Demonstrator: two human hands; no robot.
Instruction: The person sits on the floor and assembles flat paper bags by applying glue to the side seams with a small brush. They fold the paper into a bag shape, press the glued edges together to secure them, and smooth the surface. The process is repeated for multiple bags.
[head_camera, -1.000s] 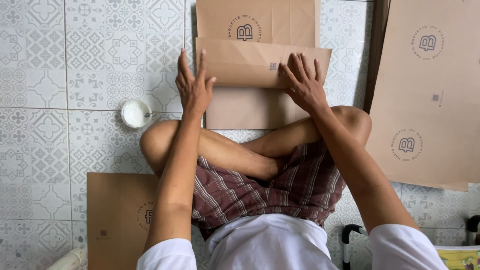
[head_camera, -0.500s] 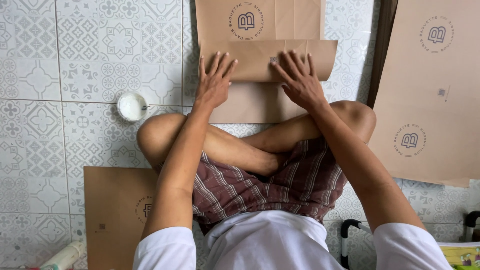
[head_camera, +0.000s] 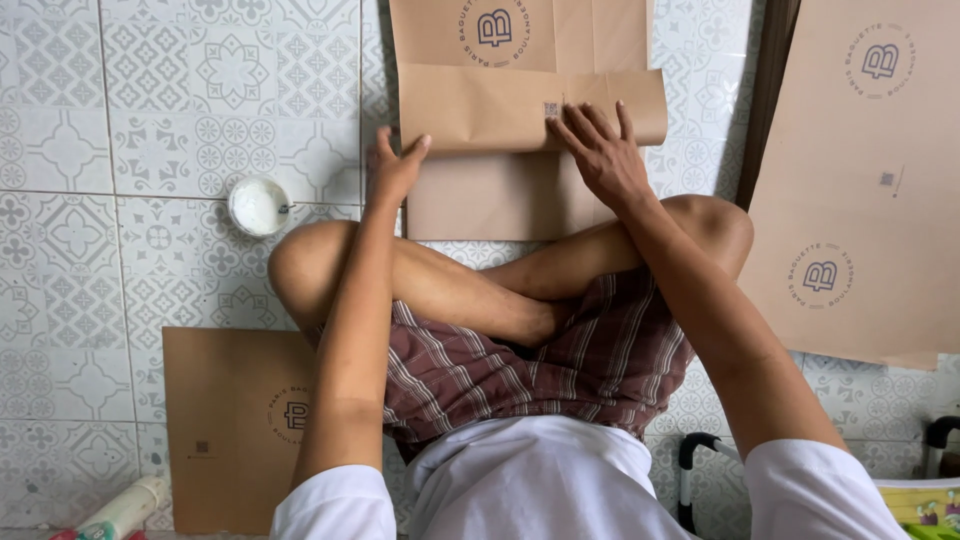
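Observation:
I sit cross-legged on a patterned tile floor with a brown paper sheet (head_camera: 500, 190) in front of my knees. Its upper part is folded over into a flap (head_camera: 480, 105) that lies across the sheet. My right hand (head_camera: 600, 155) presses flat on the flap's lower right edge, fingers spread. My left hand (head_camera: 395, 170) rests at the sheet's left edge, fingers curled against the paper's side just below the flap. Neither hand grips anything.
A small white round dish (head_camera: 258, 205) with white paste stands on the floor to the left. A stack of brown sheets (head_camera: 860, 200) lies at the right, a finished brown bag (head_camera: 235, 430) at my lower left. A dark metal frame (head_camera: 700, 460) sits at lower right.
My left hand slid from the flap's top down and off to the sheet's left edge. My right hand moved slightly toward the flap's lower middle. The view shifted a little.

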